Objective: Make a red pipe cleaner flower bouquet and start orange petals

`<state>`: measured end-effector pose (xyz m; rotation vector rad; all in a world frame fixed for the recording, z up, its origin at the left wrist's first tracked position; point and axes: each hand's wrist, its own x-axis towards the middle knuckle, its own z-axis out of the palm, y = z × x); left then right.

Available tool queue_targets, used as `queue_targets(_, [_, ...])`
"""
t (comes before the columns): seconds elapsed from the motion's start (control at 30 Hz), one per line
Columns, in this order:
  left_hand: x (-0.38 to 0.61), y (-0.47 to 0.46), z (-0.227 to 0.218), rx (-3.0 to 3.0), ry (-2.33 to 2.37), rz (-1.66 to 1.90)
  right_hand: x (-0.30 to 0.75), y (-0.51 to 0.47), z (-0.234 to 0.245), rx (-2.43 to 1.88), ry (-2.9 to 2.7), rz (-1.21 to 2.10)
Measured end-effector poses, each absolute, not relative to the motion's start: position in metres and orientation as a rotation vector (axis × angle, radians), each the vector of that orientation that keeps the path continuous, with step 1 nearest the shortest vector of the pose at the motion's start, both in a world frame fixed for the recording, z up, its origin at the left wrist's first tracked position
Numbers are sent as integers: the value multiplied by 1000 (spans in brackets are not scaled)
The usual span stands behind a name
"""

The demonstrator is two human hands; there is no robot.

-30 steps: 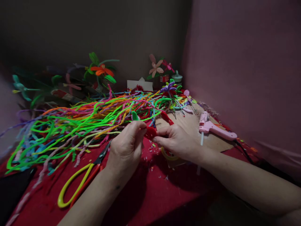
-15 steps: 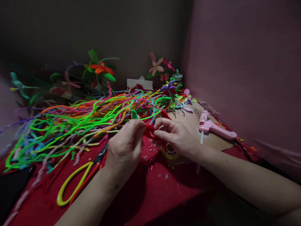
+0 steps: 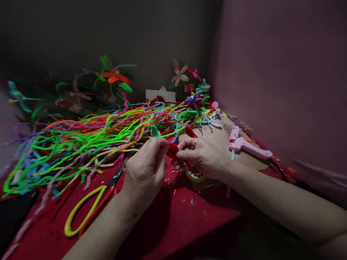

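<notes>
Both hands meet over the red cloth (image 3: 173,224). My left hand (image 3: 145,168) is closed in a pinch on a red pipe cleaner piece (image 3: 173,149), and a green looped end (image 3: 155,131) sticks up above its fingers. My right hand (image 3: 202,155) pinches the same red piece from the right, and another red loop (image 3: 191,131) rises behind its fingers. Under the right hand lies a yellow tape roll (image 3: 195,176), partly hidden.
A big heap of coloured pipe cleaners (image 3: 89,137) covers the left and middle. Yellow-handled scissors (image 3: 89,204) lie by my left forearm. A pink glue gun (image 3: 245,146) rests on brown cardboard (image 3: 217,139) at right. Finished pipe-cleaner flowers (image 3: 115,77) stand along the back wall.
My right hand has lifted slightly and shifted its fingers along the red piece, uncovering more of the tape roll. My left hand keeps its pinch.
</notes>
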<state>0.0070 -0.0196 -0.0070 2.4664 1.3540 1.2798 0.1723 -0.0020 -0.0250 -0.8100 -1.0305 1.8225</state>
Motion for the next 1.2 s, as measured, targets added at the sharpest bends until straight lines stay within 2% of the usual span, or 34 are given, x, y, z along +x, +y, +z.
queue_targets(0.2, [7,-20,-7,2431,1350,1256,171,-1,-26,-813,-977,1825])
queue_targets(0.43, [7,-20,-6,2447,1362,1275,169,-1,-29,-862,-1086,1639])
queue_targets(0.67, [8,-23,-3,2125,1386,1195,169,-1,-25,-960,-1172,1480])
queue_targets(1.0, [3,-15,6,1698,1139,1420,158,10,8,-988,-1254,1416])
queue_targets(1.2, [3,-12,6,1587,1099,1488,156,15,4,-881,-1135,1393])
